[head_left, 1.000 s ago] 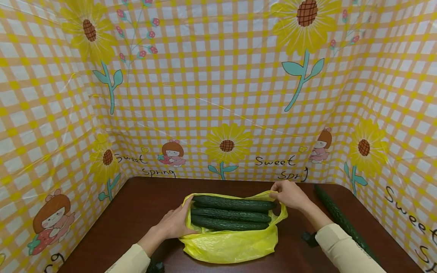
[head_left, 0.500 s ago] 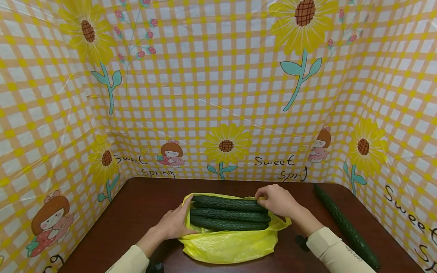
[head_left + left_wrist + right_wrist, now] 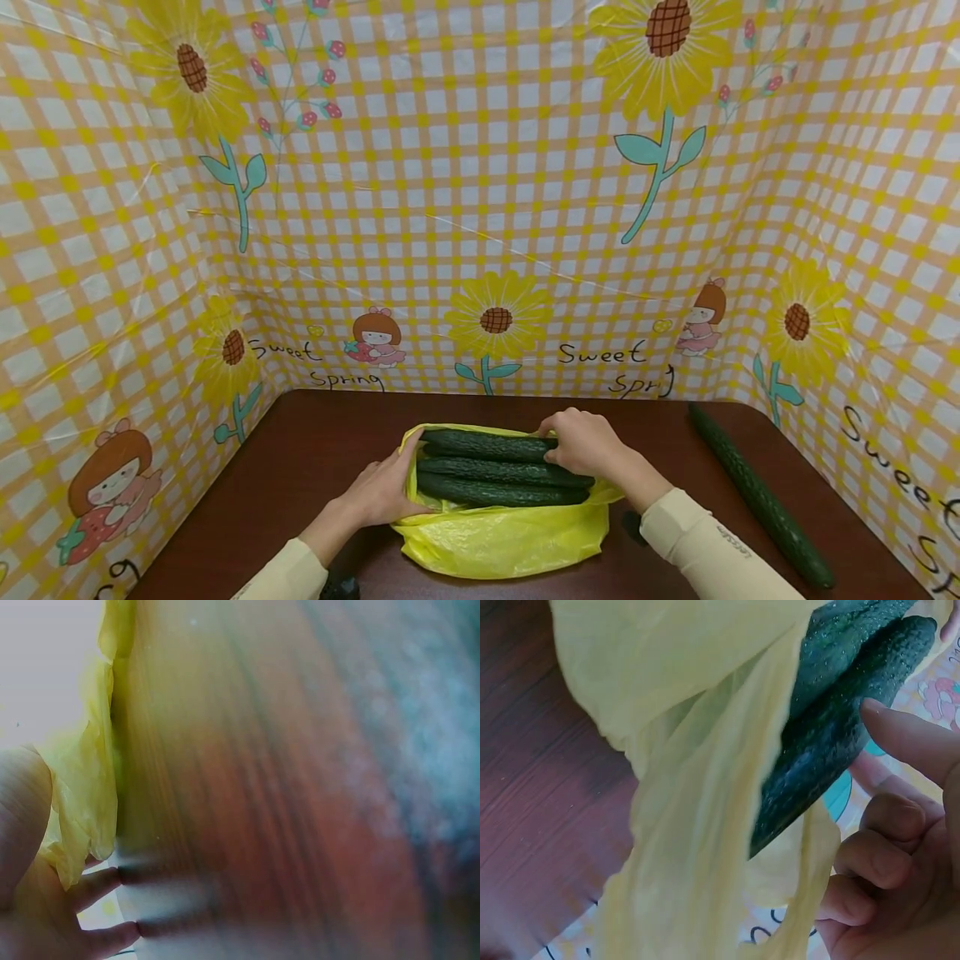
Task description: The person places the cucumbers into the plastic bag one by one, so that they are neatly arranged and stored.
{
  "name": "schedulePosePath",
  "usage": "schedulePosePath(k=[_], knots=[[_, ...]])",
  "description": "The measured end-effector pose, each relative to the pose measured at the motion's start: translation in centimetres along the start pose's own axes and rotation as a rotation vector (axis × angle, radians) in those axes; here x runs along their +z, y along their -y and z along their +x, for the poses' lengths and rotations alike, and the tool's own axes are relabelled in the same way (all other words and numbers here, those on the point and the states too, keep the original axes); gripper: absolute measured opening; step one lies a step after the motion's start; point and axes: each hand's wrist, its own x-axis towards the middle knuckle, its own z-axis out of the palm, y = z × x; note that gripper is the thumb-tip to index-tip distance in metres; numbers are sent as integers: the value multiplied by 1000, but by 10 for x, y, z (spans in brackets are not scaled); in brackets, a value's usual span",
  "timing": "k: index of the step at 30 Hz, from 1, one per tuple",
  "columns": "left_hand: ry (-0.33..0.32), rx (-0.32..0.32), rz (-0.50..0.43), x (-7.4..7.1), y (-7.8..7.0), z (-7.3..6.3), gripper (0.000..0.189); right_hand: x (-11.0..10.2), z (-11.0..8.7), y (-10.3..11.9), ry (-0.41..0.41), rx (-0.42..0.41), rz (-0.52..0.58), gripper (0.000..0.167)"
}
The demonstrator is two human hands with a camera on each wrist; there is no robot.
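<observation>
A yellow plastic bag (image 3: pixel 510 542) lies on its side with its mouth spread wide, showing 3 dark green cucumbers in a row. My left hand (image 3: pixel 380 492) holds the bag's left rim, thumb at the near side and fingers at the far side. In the left wrist view, yellow plastic (image 3: pixel 82 780) hangs between thumb and fingers. My right hand (image 3: pixel 588 446) pinches the far cucumber (image 3: pixel 487 444) near its right end. The right wrist view shows the thumb on that cucumber (image 3: pixel 817 750), the index finger behind it and the other fingers curled. The middle cucumber (image 3: pixel 502 473) and near cucumber (image 3: pixel 502 492) lie beside it.
Another cucumber (image 3: pixel 761 496) lies alone on the dark brown table (image 3: pixel 315 442), at the right. Checked, flower-printed cloth walls (image 3: pixel 480 208) enclose the table at the back and both sides. A black object (image 3: pixel 341 586) sits under the left wrist.
My right hand has let go of the bag's right rim and moved left onto the far cucumber. The bag's right handle has sagged. The left hand stays in place.
</observation>
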Motion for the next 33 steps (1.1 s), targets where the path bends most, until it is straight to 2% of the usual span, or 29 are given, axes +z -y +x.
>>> schedulePosePath(k=[7, 14, 23, 33], knots=[[-6, 13, 6, 1, 3, 1, 127, 7, 5, 7, 3, -34, -4, 35], [-19, 14, 31, 2, 4, 3, 129, 14, 6, 7, -12, -27, 64, 34], [-13, 8, 8, 4, 5, 3, 129, 17, 9, 7, -7, -49, 144, 35], [-14, 18, 12, 4, 5, 3, 128, 11, 9, 6, 57, 26, 109, 36]])
